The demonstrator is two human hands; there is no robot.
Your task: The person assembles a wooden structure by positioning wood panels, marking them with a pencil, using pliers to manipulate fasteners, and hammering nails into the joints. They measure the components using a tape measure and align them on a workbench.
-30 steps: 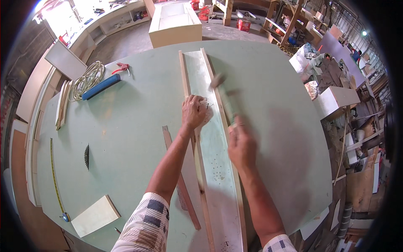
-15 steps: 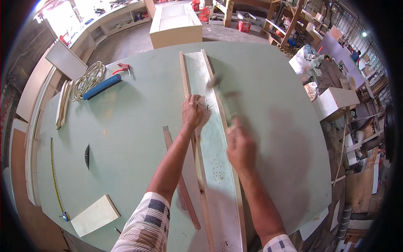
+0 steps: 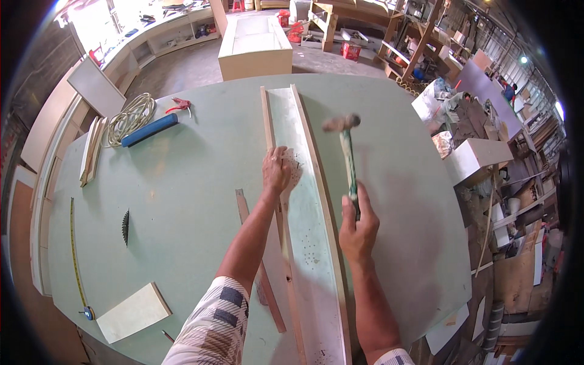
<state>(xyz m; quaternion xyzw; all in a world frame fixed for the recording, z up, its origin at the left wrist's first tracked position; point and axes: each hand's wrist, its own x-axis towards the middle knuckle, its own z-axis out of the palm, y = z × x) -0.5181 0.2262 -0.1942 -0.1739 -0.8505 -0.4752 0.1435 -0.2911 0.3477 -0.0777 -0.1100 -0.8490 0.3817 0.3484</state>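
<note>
My right hand (image 3: 360, 226) is closed around the handle of a hammer (image 3: 349, 152), raised over the right side of a long, narrow board (image 3: 317, 226). Thin wooden strips edge the board, a left strip (image 3: 266, 118) and a right strip (image 3: 309, 137). My left hand (image 3: 277, 172) is curled over the left strip, its fingertips partly hidden. Beside those fingers lies a scatter of small dark nails (image 3: 296, 163); more specks, perhaps nails, lie farther down the board. A loose narrow wooden strip (image 3: 272, 301) rests left of the board, partly beneath my left forearm.
The round-edged green table (image 3: 201, 201) carries a tape measure (image 3: 89, 313), a saw blade piece (image 3: 125, 227), a small wood panel (image 3: 135, 312), coiled cable (image 3: 131, 120), a blue tube (image 3: 149, 129) and a red-handled tool (image 3: 180, 106). A cabinet box (image 3: 255, 62) stands beyond.
The hammer has lifted away from the right strip, moving right and into clearer view. My left hand keeps its place on the left strip. The whole view has shifted slightly.
</note>
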